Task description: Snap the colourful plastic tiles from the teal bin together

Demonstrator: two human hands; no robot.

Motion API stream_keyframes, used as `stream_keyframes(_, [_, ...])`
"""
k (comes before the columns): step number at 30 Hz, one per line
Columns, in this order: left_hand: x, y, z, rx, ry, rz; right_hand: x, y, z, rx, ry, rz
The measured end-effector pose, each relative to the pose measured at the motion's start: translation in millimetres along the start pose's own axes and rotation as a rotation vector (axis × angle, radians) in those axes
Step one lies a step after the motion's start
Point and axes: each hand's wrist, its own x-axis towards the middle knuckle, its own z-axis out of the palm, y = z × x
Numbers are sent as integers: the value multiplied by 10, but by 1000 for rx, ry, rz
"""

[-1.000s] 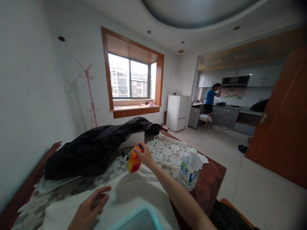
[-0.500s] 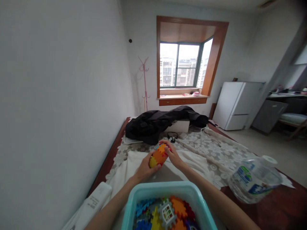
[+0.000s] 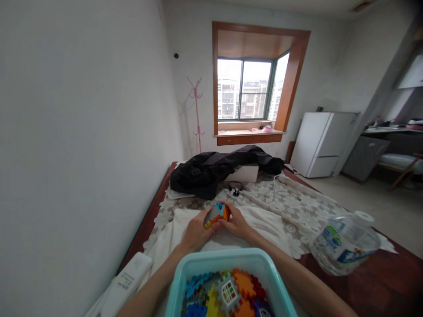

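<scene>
My left hand (image 3: 195,230) and my right hand (image 3: 235,222) are both closed round a small assembly of coloured interlocking plastic pieces (image 3: 217,213), orange, yellow and blue, held just above a white cloth (image 3: 264,224) on the table. Close in front of me stands a light-blue plastic bin (image 3: 185,277) with several more coloured pieces (image 3: 228,293) inside.
A clear water bottle (image 3: 343,244) with a white cap stands at the right on the dark red table. A black jacket (image 3: 211,169) lies at the far end beside a white box and earphones. A white remote-like object (image 3: 127,281) lies at the left. A white fridge (image 3: 320,143) stands beyond.
The view swung left and down, bringing the bin into sight. My left hand rose and joined my right on the block assembly, which both hands lowered toward the cloth.
</scene>
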Motion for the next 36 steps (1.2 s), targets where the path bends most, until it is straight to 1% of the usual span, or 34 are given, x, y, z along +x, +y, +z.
stream_keyframes(4, [9,-38,3,-41,-7,17,2,-2,-46,-34,-4,-9])
stream_keyframes(10, [8,-60,3,-58,-17,35,2,31,-80,-34,-58,-18])
stream_keyframes(16, [-1,-70,-17,-68,-31,36,-22,25,-100,0,-42,12])
stream_keyframes(19, [-3,-60,-49,-83,-63,55,-12,51,-89,83,6,73])
stream_keyframes(22, [-9,-32,-71,-105,-85,100,38,93,-88,248,90,183])
stream_keyframes(24, [-17,-16,-69,-111,-77,116,80,113,-102,355,165,267])
stream_keyframes(26, [-27,-13,-53,-127,-57,114,113,119,-121,413,221,334])
stream_keyframes(29, [-26,-49,-5,-210,-12,64,143,112,-129,405,285,362])
stream_keyframes(32, [11,-125,49,-332,71,-60,161,111,-93,482,366,374])
stream_keyframes(34, [49,-186,80,-419,125,-152,172,122,-55,582,370,401])
stream_keyframes(36, [82,-245,108,-476,163,-203,175,138,-20,637,333,425])
